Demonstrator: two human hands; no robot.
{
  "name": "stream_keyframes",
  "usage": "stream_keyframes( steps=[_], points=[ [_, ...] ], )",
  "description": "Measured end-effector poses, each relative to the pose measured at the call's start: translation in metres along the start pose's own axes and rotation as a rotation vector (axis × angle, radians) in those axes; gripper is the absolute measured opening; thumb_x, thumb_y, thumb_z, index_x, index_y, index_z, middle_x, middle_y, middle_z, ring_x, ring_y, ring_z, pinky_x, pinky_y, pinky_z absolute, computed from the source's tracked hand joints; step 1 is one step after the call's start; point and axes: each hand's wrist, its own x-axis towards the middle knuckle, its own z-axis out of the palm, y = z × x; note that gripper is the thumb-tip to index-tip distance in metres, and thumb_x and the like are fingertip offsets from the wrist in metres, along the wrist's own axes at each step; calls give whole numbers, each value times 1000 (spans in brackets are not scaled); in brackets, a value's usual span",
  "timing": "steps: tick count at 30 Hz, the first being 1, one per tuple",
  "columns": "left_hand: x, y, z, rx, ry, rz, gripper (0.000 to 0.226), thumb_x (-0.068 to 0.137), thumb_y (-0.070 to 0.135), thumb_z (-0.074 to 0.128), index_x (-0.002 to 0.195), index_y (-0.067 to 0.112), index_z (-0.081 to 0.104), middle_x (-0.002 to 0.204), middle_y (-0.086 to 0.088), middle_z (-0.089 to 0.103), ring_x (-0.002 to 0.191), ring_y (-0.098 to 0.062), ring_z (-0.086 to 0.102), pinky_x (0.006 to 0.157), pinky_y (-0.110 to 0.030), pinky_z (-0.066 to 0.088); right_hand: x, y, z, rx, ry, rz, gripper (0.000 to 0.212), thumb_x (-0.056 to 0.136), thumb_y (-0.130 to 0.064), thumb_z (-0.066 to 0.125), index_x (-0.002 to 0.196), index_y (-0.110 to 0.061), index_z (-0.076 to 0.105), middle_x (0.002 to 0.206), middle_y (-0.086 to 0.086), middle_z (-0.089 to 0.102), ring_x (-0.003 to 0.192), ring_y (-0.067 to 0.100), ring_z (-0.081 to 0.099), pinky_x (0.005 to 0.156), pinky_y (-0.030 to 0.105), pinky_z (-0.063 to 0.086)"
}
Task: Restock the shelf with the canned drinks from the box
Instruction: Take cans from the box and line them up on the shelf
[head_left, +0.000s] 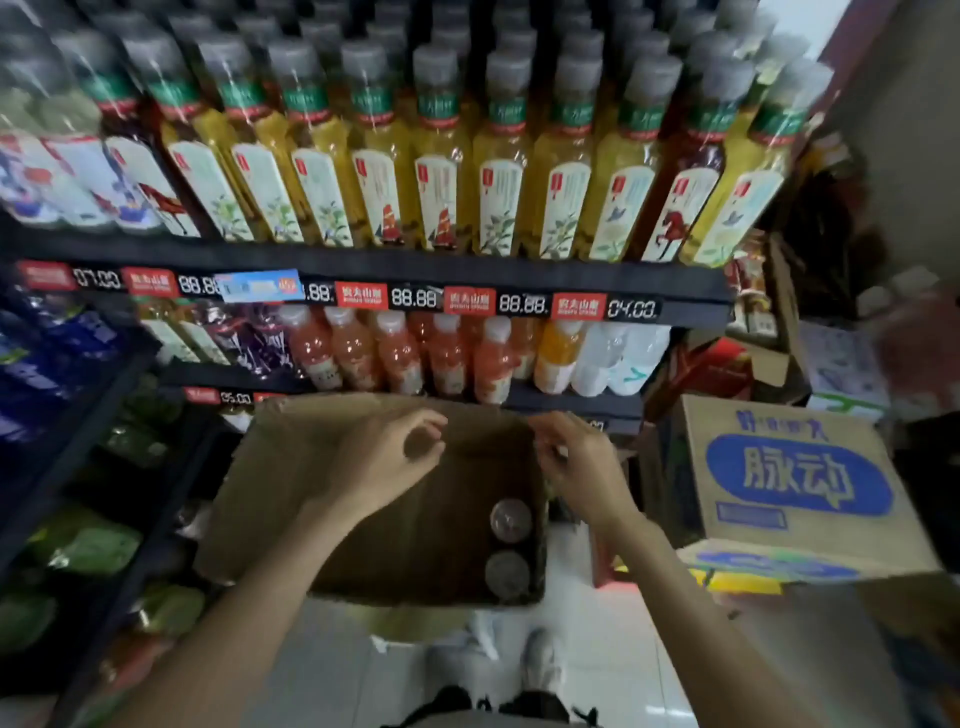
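Head view: we saw an open brown box (291, 499) at centre, flaps up, in front of the shelf (363, 270). Two cans (510, 519) stood upright inside, tops showing, against the box's 3 o'clock wall; the second can (507, 574) sat just beside the first, toward 6 o'clock. The rest of the box floor looked bare cardboard.

Our left hand (387, 462) hung over the box interior, approx. at its centre, fingers loosely curled w/ thumb and forefinger arched into a ring; nothing was held in it. Our right hand (582, 467) was at the box's 1 o'clock corner, fingers bent and close together near the rim. It was motion-blurred, so we could not tell whether it pinched the cardboard or just hovered by it.

At 12 o'clock the top shelf carried a row of tea bottles (498, 171), mostly yellow, grey caps. Below them ran red-and-black price tags (415, 297), then a lower row of orange juice bottles (400, 353) w/ white caps, plus clear ones at its 3 o'clock end. At 3 o'clock a second carton (795, 488) w/ a blue logo sat tilted, near the box but apart from it. At 9 o'clock, green packs (88, 545) on a side rack, blurred. At 6 o'clock, a shoe (543, 660) on a pale tiled floor.
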Motion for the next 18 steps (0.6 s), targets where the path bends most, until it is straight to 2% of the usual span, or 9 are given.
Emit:
stream_keyframes(
  steps=[4,7,8,10,12,14,18],
  points=[
    [-34,-25,41,61,-288,-25,34,84,36,66,117,29,59,105,12,64,105,-9,54,85,-27,45,-22,21,42,-249,-204,-8,28,79,-4,63,107,-9,67,105,10,66,104,32,58,81,37,50],
    [-46,-34,72,125,-449,47,39,86,37,63,123,29,55,117,10,61,111,-11,52,85,-26,42,-26,32,67,-489,-340,-167,31,63,-7,77,93,-9,71,90,9,69,88,31,65,74,34,54],
    [-48,-36,82,147,-485,65,40,86,37,62,124,29,53,121,9,59,113,-12,51,87,-27,42,-26,34,74,-559,-387,-192,29,62,-9,76,91,-8,70,89,10,69,87,32,65,77,35,53],
    [-48,-38,99,182,-534,69,44,86,36,62,127,27,50,127,6,55,116,-15,51,88,-30,43,-23,40,87,-669,-490,-190,28,73,-11,66,101,-8,67,99,13,66,100,36,59,100,43,41],
    [-45,-39,115,200,-593,64,48,85,36,63,129,25,48,129,2,53,117,-19,51,89,-33,44,-19,43,94,-795,-628,-161,38,83,-18,54,121,-12,57,120,13,59,122,33,45,116,46,14],
    [-39,-37,126,213,-649,98,50,85,34,63,131,24,47,131,0,52,118,-22,50,90,-36,44,-13,42,96,-871,-711,-151,47,86,-22,51,133,-17,46,131,11,53,130,31,36,117,46,1],
    [-32,-30,140,251,-660,242,49,85,33,62,131,26,48,126,-5,55,114,-25,52,87,-37,47,-5,40,97,-935,-815,-180,54,89,-29,47,142,-24,34,138,8,47,135,30,28,117,50,0]
  ],
)
